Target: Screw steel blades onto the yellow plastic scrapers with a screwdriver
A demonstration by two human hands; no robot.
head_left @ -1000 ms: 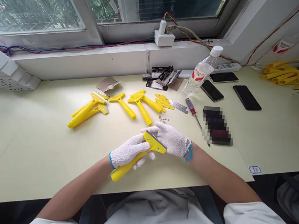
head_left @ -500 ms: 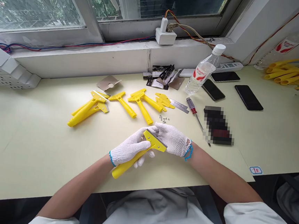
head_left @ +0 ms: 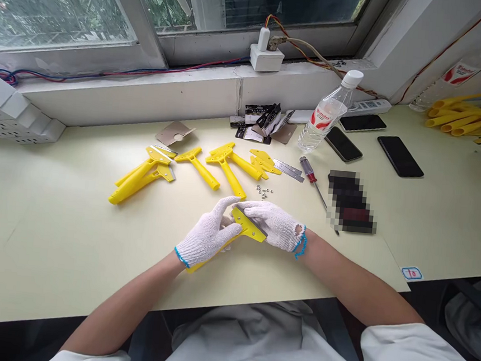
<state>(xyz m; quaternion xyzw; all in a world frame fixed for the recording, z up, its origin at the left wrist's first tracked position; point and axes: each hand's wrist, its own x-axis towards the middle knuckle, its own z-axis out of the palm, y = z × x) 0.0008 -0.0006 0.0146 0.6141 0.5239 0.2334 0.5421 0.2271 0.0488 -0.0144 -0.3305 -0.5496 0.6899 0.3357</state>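
In white knit gloves with blue cuffs, both my hands meet over the table around one yellow scraper (head_left: 250, 227). My left hand (head_left: 207, 235) grips it, thumb near the neck and index finger reaching the head's upper corner. Its handle runs under the left palm, mostly hidden. My right hand (head_left: 276, 223) is closed at the blade side of the head, some fingers hidden behind it. Two screws show on the head. Just beyond lie small loose screws (head_left: 263, 191), several yellow scraper pieces (head_left: 230, 171) and metal blades (head_left: 288, 169).
A screwdriver (head_left: 314, 178) lies right of the blades. Behind it stand a water bottle (head_left: 324, 117) and phones (head_left: 400, 156). Finished-looking scrapers (head_left: 139, 177) are stacked at left. Torn black packaging (head_left: 264, 122) rests by the sill, and yellow handles (head_left: 460, 118) pile up far right.
The scraper's handle has swung slightly up, more beneath my left palm. My left index finger has lifted to the head's corner, while my right fingers have shifted left along the blade side.
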